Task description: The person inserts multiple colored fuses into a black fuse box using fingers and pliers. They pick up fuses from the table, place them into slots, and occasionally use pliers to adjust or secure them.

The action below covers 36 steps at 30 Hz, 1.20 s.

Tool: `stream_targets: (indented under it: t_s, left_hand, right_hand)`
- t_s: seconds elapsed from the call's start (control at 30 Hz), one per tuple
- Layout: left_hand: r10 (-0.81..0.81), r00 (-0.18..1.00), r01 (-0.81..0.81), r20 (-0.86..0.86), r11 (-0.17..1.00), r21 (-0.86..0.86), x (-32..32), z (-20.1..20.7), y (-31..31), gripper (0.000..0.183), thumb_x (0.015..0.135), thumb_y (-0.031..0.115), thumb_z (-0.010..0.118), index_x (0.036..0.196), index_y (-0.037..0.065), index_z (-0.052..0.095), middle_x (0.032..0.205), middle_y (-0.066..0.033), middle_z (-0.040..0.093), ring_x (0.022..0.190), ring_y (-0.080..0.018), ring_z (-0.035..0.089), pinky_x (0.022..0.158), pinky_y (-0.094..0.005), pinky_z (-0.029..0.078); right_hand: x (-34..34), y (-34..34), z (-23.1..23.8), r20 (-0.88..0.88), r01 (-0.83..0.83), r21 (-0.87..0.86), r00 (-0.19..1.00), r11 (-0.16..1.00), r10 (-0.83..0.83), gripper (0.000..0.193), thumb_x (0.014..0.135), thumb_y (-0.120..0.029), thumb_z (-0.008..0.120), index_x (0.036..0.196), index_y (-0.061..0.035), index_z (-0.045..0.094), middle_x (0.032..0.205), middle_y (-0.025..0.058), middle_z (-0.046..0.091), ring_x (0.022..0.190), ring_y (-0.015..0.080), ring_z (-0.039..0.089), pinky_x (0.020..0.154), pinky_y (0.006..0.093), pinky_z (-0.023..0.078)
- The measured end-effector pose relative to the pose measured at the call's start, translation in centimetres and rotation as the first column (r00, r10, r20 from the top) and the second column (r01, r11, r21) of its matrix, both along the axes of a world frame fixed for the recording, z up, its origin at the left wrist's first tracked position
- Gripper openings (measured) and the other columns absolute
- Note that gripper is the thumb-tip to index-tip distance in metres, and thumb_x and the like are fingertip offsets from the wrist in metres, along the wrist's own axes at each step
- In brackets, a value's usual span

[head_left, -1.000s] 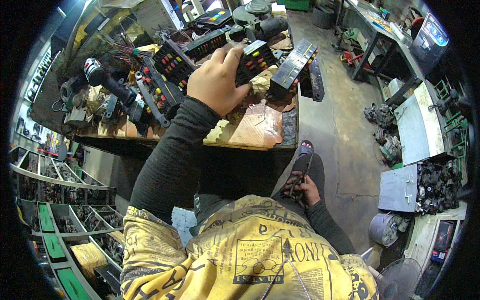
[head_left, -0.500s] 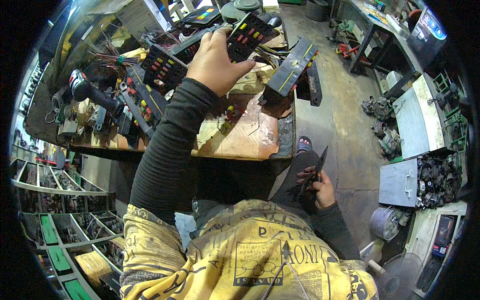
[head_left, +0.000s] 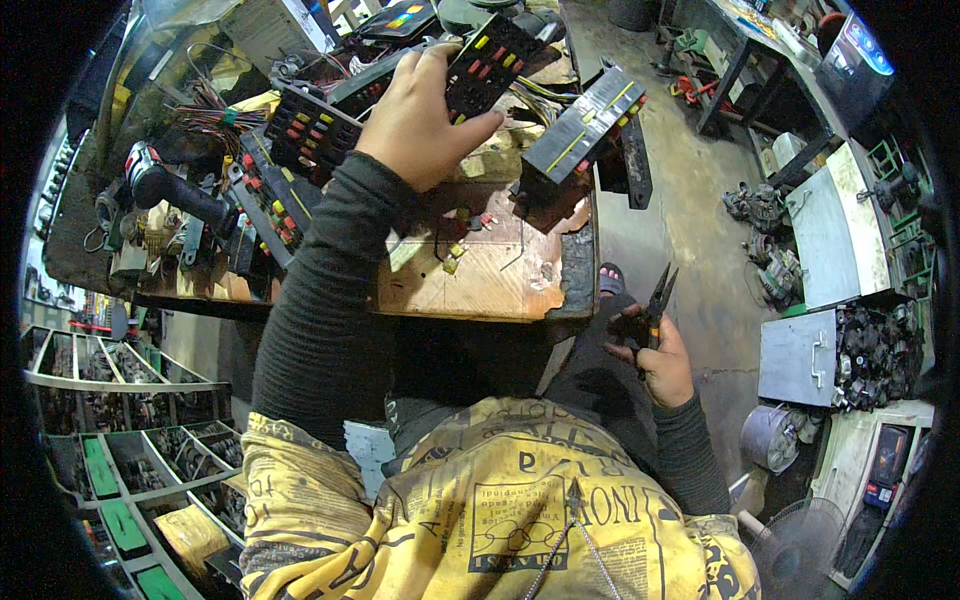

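Over the workbench [head_left: 470, 280], my left hand [head_left: 420, 125] grips a black fuse box [head_left: 492, 62] between its fingers and thumb. Red and yellow fuses show on its face. Below the bench's right corner, my right hand [head_left: 660, 360] is closed round needle-nose pliers [head_left: 660, 300] with dark jaws pointing up and slightly apart. Several loose fuses [head_left: 456, 256] lie on the wooden top below my left hand. To the right, a grey-black box [head_left: 585, 125] with a yellow stripe stands at the bench edge, bundled wires beside it. Left of my wrist sits another fuse box [head_left: 312, 128].
A black cylindrical tool [head_left: 180, 190] with a red-and-white end lies at the bench's left, among wires and fuse strips. Divided shelving [head_left: 130, 385] stands at lower left. On the right are a metal cabinet [head_left: 800, 360], a fan [head_left: 805, 550] and machine parts on the floor.
My left hand has shifted slightly left with the fuse box. My right hand has moved a little right and up, turning the pliers so their separated jaws show.
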<state>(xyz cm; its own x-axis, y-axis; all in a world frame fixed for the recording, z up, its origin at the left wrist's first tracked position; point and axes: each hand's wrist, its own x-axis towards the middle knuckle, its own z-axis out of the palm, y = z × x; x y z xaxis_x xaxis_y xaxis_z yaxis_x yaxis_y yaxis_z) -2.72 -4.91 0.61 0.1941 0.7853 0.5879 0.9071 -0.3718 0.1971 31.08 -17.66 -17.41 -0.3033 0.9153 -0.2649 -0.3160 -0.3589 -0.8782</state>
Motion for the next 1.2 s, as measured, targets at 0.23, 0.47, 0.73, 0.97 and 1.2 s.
stream_targets:
  t_s: [0.23,0.47,0.73,0.97,1.2]
  left_hand:
    - [0.008,1.000,-0.008,-0.025,1.000,0.014,-0.8,-0.3,-0.3,0.077,0.079,0.042,0.079,0.134,-0.002,0.047,0.121,-0.0237,0.057,0.109,-0.0387,0.062,0.094,-0.0420,0.052]
    - [0.151,0.941,-0.145,0.304,0.989,-0.043,1.5,-0.9,0.8,0.082,0.073,0.043,0.085,0.130,-0.004,0.050,0.119,-0.0245,0.059,0.113,-0.0386,0.060,0.098,-0.0425,0.049]
    - [0.009,0.608,0.213,0.794,0.961,-0.174,1.5,-0.4,1.4,0.066,0.078,0.022,0.086,0.128,-0.008,0.054,0.106,-0.0139,0.070,0.090,-0.0184,0.068,0.081,-0.0313,0.056]
    - [0.029,0.266,0.425,0.964,0.893,-0.144,1.4,-0.7,2.0,0.058,0.078,0.004,0.082,0.127,-0.004,0.051,0.100,-0.0121,0.071,0.084,-0.0173,0.070,0.076,-0.0316,0.059]
    - [0.002,0.152,0.484,0.988,0.871,-0.076,1.4,-1.3,2.1,0.063,0.080,0.004,0.080,0.133,-0.001,0.046,0.106,-0.0128,0.063,0.089,-0.0193,0.069,0.078,-0.0334,0.059]
  right_hand:
    - [0.5,-0.1,2.6,0.116,-0.007,0.188,0.993,0.982,-0.015,0.057,0.074,0.015,0.044,0.128,-0.0004,0.051,0.125,0.0132,0.058,0.119,0.0271,0.059,0.100,0.0430,0.053]
    - [0.0,4.8,5.2,0.155,0.121,0.353,0.970,0.928,-0.185,0.054,0.077,0.014,0.050,0.129,0.0018,0.050,0.125,0.0167,0.060,0.122,0.0279,0.058,0.101,0.0442,0.053]
    - [-4.8,9.9,7.4,-0.036,0.126,0.443,0.992,0.888,-0.123,0.062,0.071,0.016,0.040,0.128,-0.0031,0.053,0.123,0.0094,0.060,0.119,0.0205,0.057,0.101,0.0376,0.052]
    - [-4.4,12.7,7.0,0.053,0.124,0.518,0.983,0.846,-0.176,0.063,0.069,0.014,0.039,0.130,0.0020,0.051,0.123,0.0126,0.060,0.120,0.0240,0.058,0.100,0.0419,0.054]
    - [-0.9,10.3,14.7,0.545,-0.189,0.584,0.812,0.790,-0.208,0.064,0.073,0.011,0.037,0.133,-0.0031,0.053,0.125,0.0100,0.061,0.122,0.0206,0.058,0.103,0.0382,0.049]
